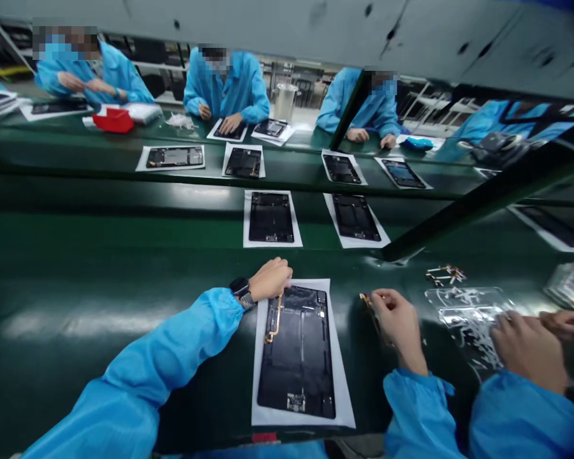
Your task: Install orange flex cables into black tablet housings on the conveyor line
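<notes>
In front of me, an opened tablet housing (296, 357) lies on a white sheet (339, 408). An orange flex cable (276, 322) runs down the housing's upper left side. My left hand (272, 278), with a watch on the wrist, is closed over the upper left corner; what its fingertips pinch is hidden. To the right of the sheet, my right hand (402, 325) pinches a thin strip with an orange end, which looks like another flex cable (365, 299), just above the green bench.
A co-worker's hands (530, 350) work close on my right, by a clear tray (473, 298) with white scraps. Small flex parts (446, 275) lie behind it. More tablet housings (271, 218) on sheets lie ahead. A dark slanted post (459, 201) crosses the right side.
</notes>
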A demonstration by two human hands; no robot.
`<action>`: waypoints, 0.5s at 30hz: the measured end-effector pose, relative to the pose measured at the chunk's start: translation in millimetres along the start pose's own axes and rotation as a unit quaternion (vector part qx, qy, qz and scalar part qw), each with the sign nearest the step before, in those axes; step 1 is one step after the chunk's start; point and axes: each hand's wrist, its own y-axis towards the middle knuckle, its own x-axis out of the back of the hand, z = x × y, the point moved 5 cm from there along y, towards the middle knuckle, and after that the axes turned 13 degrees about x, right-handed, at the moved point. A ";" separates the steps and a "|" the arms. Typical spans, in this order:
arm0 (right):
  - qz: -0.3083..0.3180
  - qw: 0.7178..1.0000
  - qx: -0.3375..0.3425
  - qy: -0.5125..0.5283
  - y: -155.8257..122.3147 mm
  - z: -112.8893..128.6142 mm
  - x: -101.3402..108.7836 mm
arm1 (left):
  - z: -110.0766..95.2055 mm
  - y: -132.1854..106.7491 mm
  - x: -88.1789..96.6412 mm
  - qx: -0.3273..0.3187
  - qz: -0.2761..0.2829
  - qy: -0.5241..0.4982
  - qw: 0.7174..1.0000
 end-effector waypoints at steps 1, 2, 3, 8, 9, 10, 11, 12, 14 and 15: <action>0.007 1.000 0.006 -0.017 7.4 -8.0 -0.5 | 3.5 -2.5 3.1 0.003 0.001 0.001 1.000; 0.015 1.000 0.010 -0.019 13.2 -14.2 -2.5 | 9.8 -5.0 7.9 0.010 0.000 0.001 1.000; 0.021 0.999 0.015 -0.024 17.3 -18.5 -5.1 | 19.7 -7.1 14.9 0.021 -0.003 0.000 1.000; 0.029 0.995 0.049 -0.082 17.2 -23.4 -17.1 | 118.3 -3.4 89.2 0.100 -0.043 0.003 0.994; 0.028 0.995 0.056 -0.080 15.2 -22.1 -18.9 | 142.6 0.9 109.9 0.118 -0.054 0.008 0.992; 0.027 0.996 0.061 -0.066 13.2 -20.1 -20.6 | 165.8 6.3 131.5 0.137 -0.071 0.015 0.988; 0.027 0.997 0.064 -0.041 11.4 -17.8 -22.4 | 186.9 12.3 153.0 0.157 -0.096 0.024 0.983; 0.028 0.998 0.064 -0.011 10.0 -15.1 -24.2 | 204.6 19.1 172.5 0.171 -0.117 0.031 0.978; 0.031 0.997 0.060 0.044 8.5 -10.2 -27.8 | 228.5 33.3 203.2 0.174 -0.150 0.035 0.973; 0.031 0.996 0.056 0.068 8.3 -8.8 -29.0 | 235.2 40.6 213.0 0.166 -0.154 0.034 0.973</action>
